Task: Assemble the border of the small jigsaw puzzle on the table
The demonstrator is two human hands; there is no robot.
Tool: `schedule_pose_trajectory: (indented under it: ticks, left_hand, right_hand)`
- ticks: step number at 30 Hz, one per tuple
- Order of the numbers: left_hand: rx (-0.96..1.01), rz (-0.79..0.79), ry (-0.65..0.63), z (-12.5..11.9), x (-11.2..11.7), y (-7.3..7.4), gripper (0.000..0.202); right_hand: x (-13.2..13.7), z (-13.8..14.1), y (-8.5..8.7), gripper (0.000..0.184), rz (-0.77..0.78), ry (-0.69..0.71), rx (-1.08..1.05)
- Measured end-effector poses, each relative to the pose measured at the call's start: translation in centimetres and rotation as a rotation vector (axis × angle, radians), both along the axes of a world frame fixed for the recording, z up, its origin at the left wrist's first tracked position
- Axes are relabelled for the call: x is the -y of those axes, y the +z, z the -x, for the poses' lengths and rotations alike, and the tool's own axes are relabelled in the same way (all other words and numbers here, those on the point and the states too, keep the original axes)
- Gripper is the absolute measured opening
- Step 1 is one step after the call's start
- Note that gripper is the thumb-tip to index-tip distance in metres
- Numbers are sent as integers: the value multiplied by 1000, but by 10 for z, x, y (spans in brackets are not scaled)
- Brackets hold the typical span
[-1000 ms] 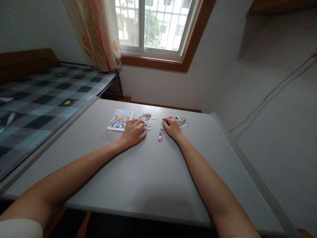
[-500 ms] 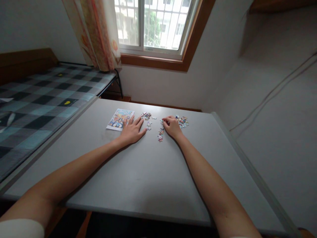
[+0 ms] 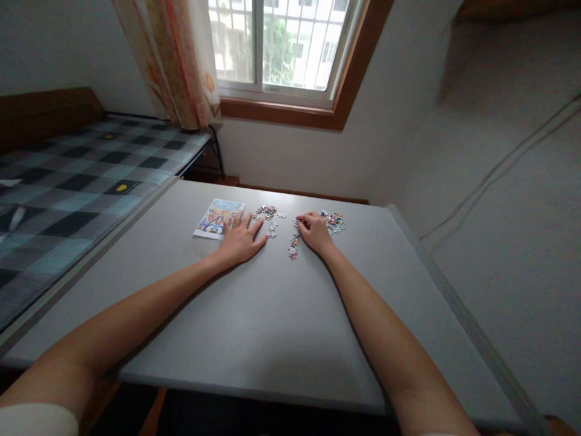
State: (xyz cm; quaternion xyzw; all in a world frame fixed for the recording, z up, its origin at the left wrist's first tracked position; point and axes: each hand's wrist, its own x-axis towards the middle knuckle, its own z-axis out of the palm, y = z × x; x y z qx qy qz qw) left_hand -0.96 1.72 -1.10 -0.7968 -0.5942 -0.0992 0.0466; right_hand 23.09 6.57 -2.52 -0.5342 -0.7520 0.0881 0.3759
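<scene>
My left hand (image 3: 239,239) lies flat on the grey table (image 3: 254,327) with its fingers spread, touching the right edge of a colourful printed picture card (image 3: 218,218). Small jigsaw pieces lie in loose heaps: one pile (image 3: 267,212) just beyond my left fingertips, a strip of pieces (image 3: 293,247) between the hands, and another pile (image 3: 334,221) right of my right hand. My right hand (image 3: 314,231) rests on the table with fingers curled in a pinch at the strip's far end; what it pinches is too small to make out.
A bed with a checked blue and black cover (image 3: 68,188) runs along the table's left edge. A window (image 3: 276,45) with a patterned curtain (image 3: 175,60) is behind the table. A white wall stands close on the right.
My left hand went from loosely curled to flat with spread fingers and slid slightly left toward the card. My right hand has stayed in place.
</scene>
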Motion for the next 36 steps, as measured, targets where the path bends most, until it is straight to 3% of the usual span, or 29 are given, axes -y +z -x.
schedule_pose_trajectory:
  ticks: [36]
  left_hand:
    - [106, -36, -51, 2, 0, 0, 49]
  right_hand:
    - [2, 1, 1, 22, 7, -5, 23]
